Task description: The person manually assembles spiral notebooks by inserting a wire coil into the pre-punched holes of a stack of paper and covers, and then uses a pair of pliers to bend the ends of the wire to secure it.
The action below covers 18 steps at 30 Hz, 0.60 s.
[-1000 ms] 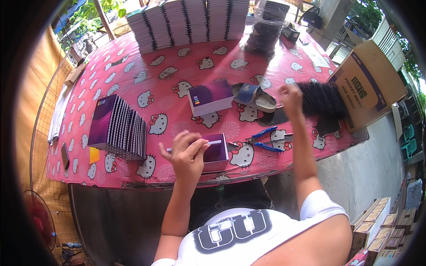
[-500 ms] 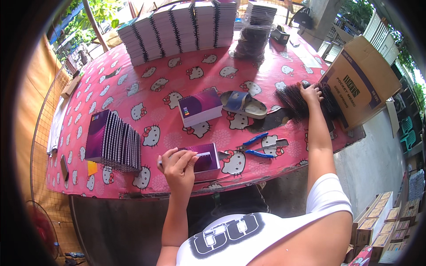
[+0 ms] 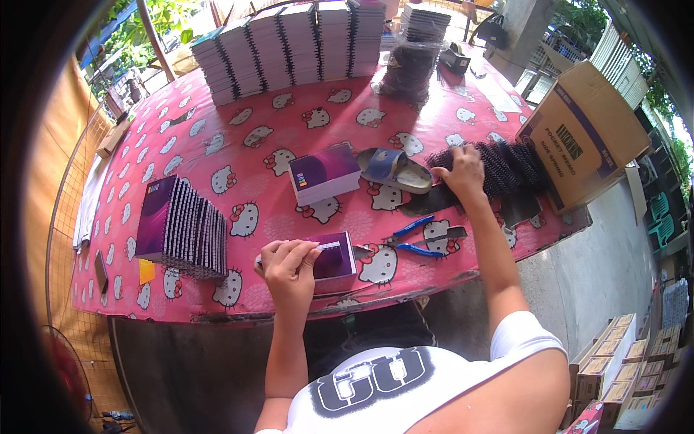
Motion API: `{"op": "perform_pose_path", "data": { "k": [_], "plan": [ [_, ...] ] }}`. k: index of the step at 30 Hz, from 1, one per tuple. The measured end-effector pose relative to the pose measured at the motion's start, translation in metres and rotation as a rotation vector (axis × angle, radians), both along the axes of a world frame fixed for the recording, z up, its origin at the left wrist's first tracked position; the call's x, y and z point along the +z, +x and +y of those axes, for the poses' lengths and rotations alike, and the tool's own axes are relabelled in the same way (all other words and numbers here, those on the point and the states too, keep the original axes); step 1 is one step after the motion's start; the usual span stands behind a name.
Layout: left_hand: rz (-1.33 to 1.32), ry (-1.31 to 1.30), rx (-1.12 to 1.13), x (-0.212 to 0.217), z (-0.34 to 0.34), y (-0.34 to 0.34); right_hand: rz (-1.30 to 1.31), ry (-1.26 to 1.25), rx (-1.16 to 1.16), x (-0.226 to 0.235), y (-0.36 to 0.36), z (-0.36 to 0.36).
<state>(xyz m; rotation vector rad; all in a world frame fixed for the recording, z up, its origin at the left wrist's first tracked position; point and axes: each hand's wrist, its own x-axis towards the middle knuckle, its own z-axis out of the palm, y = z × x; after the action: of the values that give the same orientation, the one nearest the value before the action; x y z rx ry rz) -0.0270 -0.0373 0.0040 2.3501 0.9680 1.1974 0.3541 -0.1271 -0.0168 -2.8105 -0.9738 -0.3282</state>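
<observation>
Plainly, the left hand pinches a thin booklet, most of it hidden under the bent fingers, above a purple-covered pile at the near edge of the table. Where the hand covers the pile, its left end cannot be made out. The right hand, thumb apart from the fingers, is over the near left end of the black coils; whether it has hold of one, I cannot tell. The coils blur into one dark heap beside the carton. Blue-handled cutters lie between the hands. Far back, the tall bound stacks are partly cut off by the upper edge
</observation>
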Motion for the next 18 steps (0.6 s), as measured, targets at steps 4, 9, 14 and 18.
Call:
{"op": "perform_pose_path", "data": {
  "k": [4,9,14,18],
  "plan": [
    [-0.033,0.018,-0.023,-0.001,0.000,0.002,0.054,0.050,0.078,-0.023,0.020,0.009],
    [-0.067,0.065,-0.042,-0.006,0.005,0.002,-0.024,-0.150,0.136,-0.018,0.015,0.017],
    [-0.075,0.059,-0.034,-0.010,0.004,-0.001,-0.110,0.306,0.170,-0.006,0.020,-0.005],
    [-0.062,0.094,-0.041,-0.007,0.004,0.002,-0.189,0.297,0.259,-0.003,0.017,-0.012]
  ]
}}
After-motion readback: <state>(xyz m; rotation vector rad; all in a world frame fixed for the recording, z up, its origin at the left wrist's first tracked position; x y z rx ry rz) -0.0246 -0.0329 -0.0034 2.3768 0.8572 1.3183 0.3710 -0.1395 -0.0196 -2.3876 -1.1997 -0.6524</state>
